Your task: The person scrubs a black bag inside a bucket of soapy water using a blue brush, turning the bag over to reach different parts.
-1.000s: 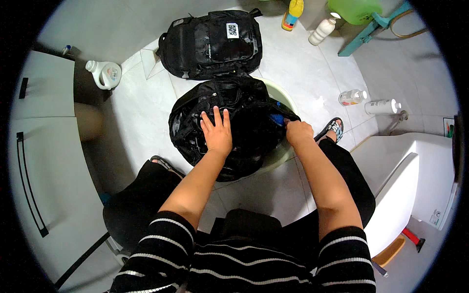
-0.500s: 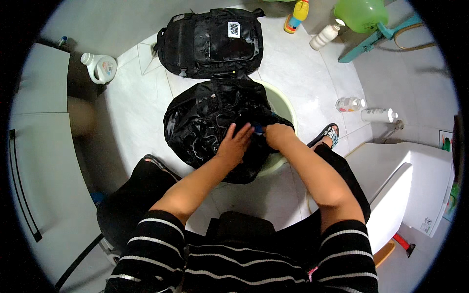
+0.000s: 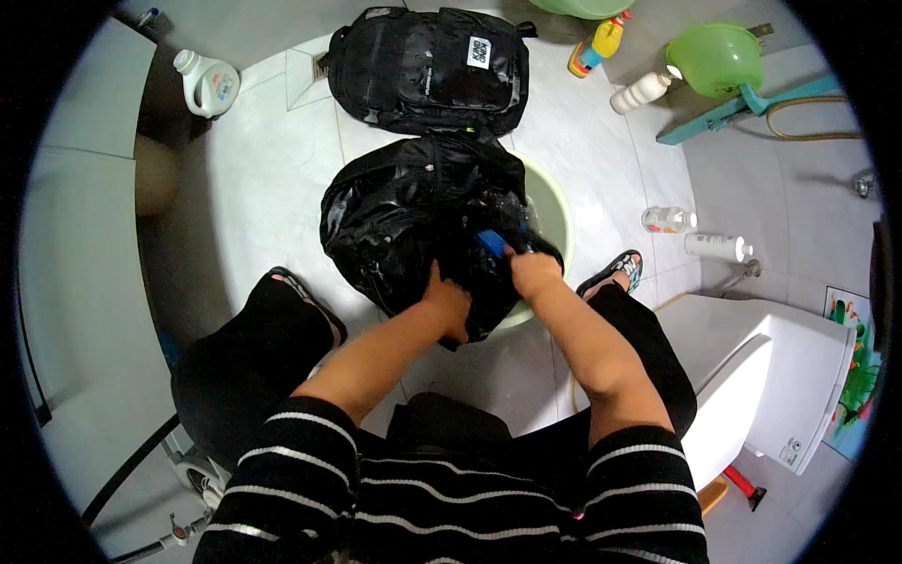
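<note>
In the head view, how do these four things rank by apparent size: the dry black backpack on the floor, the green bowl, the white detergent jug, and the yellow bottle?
1. Dry black backpack, clearly largest.
2. Green bowl.
3. White detergent jug.
4. Yellow bottle, smallest.
The jug and bowl lie near the curved rim, so their order is less certain.

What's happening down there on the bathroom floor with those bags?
A person is crouched over a pale green basin on the tiled floor, washing a wet black backpack that lies across it. The left hand presses on the near edge of the bag while the right hand grips a blue brush against it. A second black backpack lies beyond, with a white detergent jug nearby.
</note>
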Demonstrator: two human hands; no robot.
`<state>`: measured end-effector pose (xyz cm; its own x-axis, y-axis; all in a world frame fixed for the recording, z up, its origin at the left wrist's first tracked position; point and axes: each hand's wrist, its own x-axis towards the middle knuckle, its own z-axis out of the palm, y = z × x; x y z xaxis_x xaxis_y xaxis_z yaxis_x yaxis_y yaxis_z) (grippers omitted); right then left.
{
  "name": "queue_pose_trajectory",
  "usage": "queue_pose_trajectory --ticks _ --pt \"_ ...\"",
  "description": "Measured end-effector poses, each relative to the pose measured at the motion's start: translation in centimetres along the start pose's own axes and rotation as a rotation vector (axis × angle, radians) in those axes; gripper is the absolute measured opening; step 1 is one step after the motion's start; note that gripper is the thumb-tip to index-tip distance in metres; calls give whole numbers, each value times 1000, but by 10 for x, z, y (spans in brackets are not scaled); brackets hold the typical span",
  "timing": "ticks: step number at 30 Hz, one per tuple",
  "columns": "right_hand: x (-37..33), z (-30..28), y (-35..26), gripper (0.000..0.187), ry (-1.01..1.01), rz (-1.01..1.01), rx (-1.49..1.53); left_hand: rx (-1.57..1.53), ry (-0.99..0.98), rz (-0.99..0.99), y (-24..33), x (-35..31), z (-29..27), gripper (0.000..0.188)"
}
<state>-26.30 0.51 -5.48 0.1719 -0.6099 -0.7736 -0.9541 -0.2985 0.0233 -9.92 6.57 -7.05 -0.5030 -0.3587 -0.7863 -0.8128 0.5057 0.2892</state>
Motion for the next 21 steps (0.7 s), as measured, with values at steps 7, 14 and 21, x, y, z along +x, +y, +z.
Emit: queue_pose_trajectory --ticks 7,14,21 --pt "-27 -58 -16 29 -196 -93 -293 -64 205 44 10 8 20 21" --pt "-10 -25 13 33 -109 -78 -264 128 333 157 12 -21 -35 15" --pt "-5 -58 2 29 23 -183 -108 242 387 139 -16 -20 -25 15"
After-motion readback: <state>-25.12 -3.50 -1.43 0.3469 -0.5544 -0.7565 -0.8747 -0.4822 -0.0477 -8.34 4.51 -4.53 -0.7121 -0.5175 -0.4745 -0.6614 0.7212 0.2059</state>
